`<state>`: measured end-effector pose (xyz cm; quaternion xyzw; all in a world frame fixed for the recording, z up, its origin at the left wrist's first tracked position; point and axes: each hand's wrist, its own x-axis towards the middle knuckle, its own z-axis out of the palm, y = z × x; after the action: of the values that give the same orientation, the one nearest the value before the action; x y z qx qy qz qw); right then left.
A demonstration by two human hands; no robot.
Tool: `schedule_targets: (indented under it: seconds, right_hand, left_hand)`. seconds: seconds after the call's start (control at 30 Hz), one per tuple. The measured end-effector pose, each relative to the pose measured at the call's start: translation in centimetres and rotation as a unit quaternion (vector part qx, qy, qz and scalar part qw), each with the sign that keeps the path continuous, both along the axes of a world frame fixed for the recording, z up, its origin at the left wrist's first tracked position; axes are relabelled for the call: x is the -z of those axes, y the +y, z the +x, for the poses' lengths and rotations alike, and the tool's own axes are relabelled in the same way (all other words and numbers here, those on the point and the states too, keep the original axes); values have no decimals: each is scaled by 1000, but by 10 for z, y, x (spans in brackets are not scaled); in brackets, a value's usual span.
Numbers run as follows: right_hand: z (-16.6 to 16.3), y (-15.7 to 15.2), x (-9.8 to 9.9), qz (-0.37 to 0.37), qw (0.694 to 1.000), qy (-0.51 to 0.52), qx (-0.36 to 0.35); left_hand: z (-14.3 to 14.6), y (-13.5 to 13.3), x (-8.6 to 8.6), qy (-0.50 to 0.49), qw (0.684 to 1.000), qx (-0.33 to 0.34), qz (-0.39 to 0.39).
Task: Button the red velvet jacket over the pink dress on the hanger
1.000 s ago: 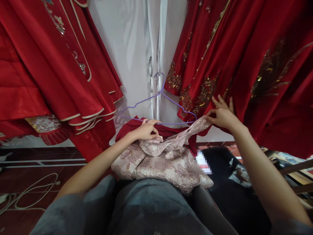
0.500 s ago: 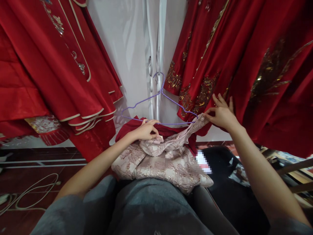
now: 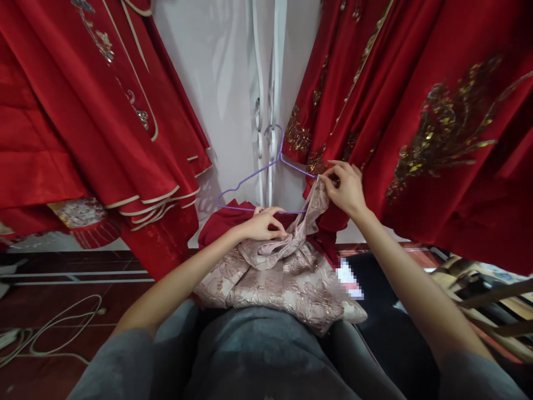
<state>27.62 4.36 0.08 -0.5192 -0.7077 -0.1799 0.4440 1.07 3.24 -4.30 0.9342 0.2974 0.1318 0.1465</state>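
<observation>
A pale pink brocade garment (image 3: 275,289) with a shiny floral pattern lies bunched across my lap. My right hand (image 3: 343,186) pinches one raised end of it over the right arm of a purple wire hanger (image 3: 258,172). Lower and to the left, my left hand (image 3: 266,225) has thumb and fingers closed on a folded edge of the same garment, near the hanger's bottom bar. The hanger's right corner is hidden behind the cloth. Dark red fabric (image 3: 225,219) lies behind the brocade, under the hanger.
Red garments (image 3: 137,139) with cream piping hang at left, and red ones with gold sequins (image 3: 420,133) at right. White cabinet doors (image 3: 216,83) stand between them. A white cable (image 3: 58,316) lies on the floor at left. A wooden frame (image 3: 499,294) is at lower right.
My right hand has moved left and inward, drawing the garment's raised end over the hanger's right side. My left hand has shifted slightly right, still gripping the edge.
</observation>
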Motion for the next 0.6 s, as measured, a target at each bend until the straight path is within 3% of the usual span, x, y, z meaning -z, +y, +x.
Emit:
schedule_targets:
  seconds: [0.1,0.3,0.4,0.5,0.6]
  right_hand:
    - [-6,5,7,-4,999,43,-32]
    - [-14,17,22,-114,982,106,-105]
    - [-11,18,24,-102,980,127,-116]
    - [-6,17,23,-100,978,137,-124]
    - [-3,18,21,-103,976,146,-123]
  left_hand:
    - [0,0,2,-7,1000,3,-1]
    - [-11,-5,-1,-47,998,-6,29]
    - [-37,0,-6,-128,978,-128,103]
    - [-79,11,-9,-171,912,-304,216]
    - [-126,22,-9,-159,858,-397,286]
